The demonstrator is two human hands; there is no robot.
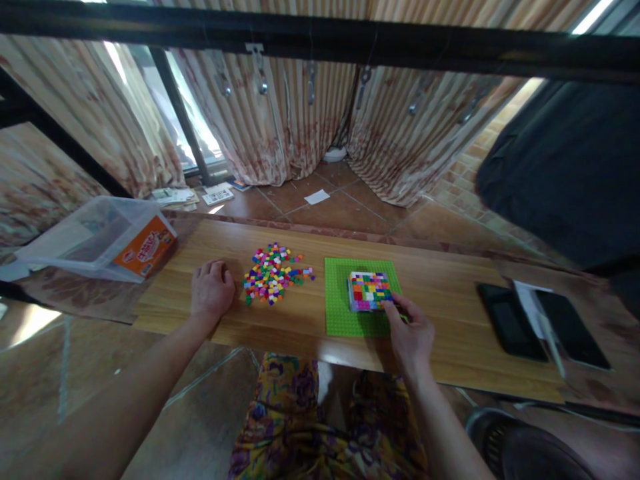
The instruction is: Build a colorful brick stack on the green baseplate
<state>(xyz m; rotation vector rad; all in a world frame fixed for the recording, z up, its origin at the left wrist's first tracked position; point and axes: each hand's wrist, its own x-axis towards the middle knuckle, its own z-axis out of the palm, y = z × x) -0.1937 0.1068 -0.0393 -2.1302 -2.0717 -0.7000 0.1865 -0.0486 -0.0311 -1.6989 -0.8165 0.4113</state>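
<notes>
On the green studded baseplate (337, 320) stands a low, squarish toy-brick build (367, 290), its top a patchwork of many colours. My right hand (413, 330) is at its near right corner, thumb and forefinger closed on the edge there. Whether a loose brick is also between those fingertips is hidden. Left of the baseplate lies a spread heap of small toy bricks (270, 277) in mixed colours. Beside that heap, my left hand (213, 291) rests on the wooden table (300, 330) with its fingers curled in and no object visible in it.
A clear plastic box (107, 233) with an orange label stands at the table's left end. Toward the right end lie a black tablet (511, 321) and another dark flat device (573, 328), with white paper between them. A black bar (320, 37) crosses above, before striped curtains.
</notes>
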